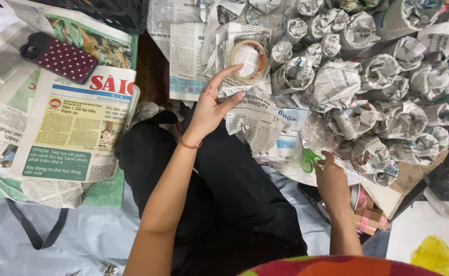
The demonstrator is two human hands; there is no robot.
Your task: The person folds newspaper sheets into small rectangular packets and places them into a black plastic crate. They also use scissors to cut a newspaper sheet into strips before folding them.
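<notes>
On the newspaper sheets ahead of me lies the tape roll point(248, 60), light and stiff, best pinched across its rim. My left hand point(211, 105) is spread, fingertips just at it; my right hand point(332, 181) rests curled by the green scissors point(309, 159) near the paper balls point(337, 82), grip unclear.

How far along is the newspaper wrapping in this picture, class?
Done: a large heap of newspaper-wrapped bundles fills the upper right. In hand: the left hand reaches for the tape roll, while the right hand rests by the green scissors. Left: flat newspaper sheets lie unused at the left.
</notes>
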